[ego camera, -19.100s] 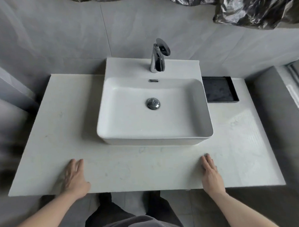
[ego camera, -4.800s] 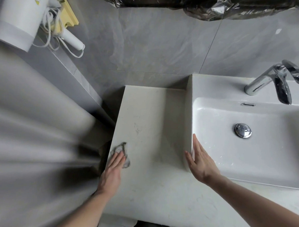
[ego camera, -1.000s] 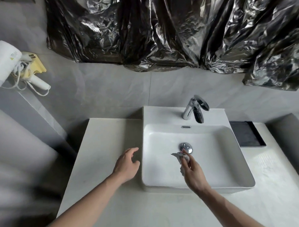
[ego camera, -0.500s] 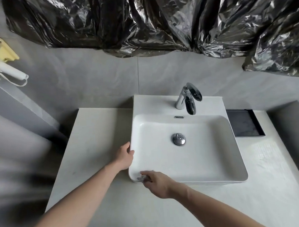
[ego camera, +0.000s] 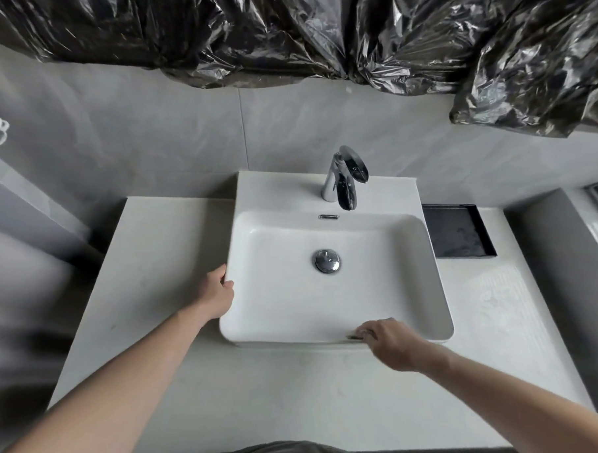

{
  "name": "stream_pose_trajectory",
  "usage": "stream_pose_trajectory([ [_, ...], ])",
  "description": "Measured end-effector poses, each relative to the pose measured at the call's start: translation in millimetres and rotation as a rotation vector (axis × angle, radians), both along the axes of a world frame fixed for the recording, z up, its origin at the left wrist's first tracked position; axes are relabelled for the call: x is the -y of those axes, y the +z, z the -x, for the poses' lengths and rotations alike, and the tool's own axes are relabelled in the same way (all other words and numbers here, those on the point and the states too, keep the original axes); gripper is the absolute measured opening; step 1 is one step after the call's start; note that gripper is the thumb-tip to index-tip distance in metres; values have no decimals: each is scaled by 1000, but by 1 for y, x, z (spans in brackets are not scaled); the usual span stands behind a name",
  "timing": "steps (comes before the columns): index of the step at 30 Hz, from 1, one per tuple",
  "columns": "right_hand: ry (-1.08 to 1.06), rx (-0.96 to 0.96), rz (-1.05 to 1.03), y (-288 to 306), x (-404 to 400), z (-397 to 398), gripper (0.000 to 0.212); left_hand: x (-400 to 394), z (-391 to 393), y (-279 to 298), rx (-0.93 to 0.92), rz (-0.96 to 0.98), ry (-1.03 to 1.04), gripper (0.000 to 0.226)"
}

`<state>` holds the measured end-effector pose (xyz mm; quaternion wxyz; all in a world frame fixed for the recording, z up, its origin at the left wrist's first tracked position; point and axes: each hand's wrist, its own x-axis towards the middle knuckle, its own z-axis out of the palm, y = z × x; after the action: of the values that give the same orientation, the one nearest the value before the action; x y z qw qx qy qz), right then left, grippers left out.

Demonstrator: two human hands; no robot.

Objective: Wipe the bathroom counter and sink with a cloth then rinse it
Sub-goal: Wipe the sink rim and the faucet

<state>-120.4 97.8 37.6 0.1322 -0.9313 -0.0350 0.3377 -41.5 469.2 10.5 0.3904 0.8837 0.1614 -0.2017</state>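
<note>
One sink (ego camera: 331, 293), white and rectangular, on one pale counter (ego camera: 229, 393). Two bare hands in view. Left hand (ego camera: 215, 295) against the sink's left outer wall, thumb hooked over the rim, the other fingers hidden behind the wall; gripping the rim as far as can be seen. Right hand (ego camera: 388, 342) on the near rim, toward the right corner, fingers curled down onto one small grey cloth (ego camera: 355, 336), pressing and pinching it against the rim; only a sliver of cloth visible under the fingertips. One chrome drain plug (ego camera: 327, 260) in the basin, beyond the right hand and between the two hands. One chrome tap (ego camera: 343, 176) farther beyond it at the back edge, with one overflow slot (ego camera: 328, 217) just below. One black tray (ego camera: 457, 231) on the counter, beyond and to the right of the right hand, just beside the sink. Crumpled black plastic sheeting (ego camera: 299, 31) across the wall above.
</note>
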Motion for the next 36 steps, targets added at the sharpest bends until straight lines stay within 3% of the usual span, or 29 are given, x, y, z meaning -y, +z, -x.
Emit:
stream_pose_trajectory([
  [5,-80,4,-123,-5,-1,-18,41,3,1,-1,-11,-14,22,45],
  [12,-26,171,-415,-15,-137,-49,31,2,0,-3,-19,-30,23,39],
  [18,169,-4,-328,-41,-153,-33,16,-6,-6,-7,-8,-12,-29,29],
  [25,52,-17,-88,-12,-60,-11,41,-4,-5,-5,24,58,-12,32],
  [32,119,-57,250,17,42,-6,23,3,-3,0,30,29,5,24],
  [36,258,-50,348,33,85,-9,30,9,-1,0,40,-6,56,26],
])
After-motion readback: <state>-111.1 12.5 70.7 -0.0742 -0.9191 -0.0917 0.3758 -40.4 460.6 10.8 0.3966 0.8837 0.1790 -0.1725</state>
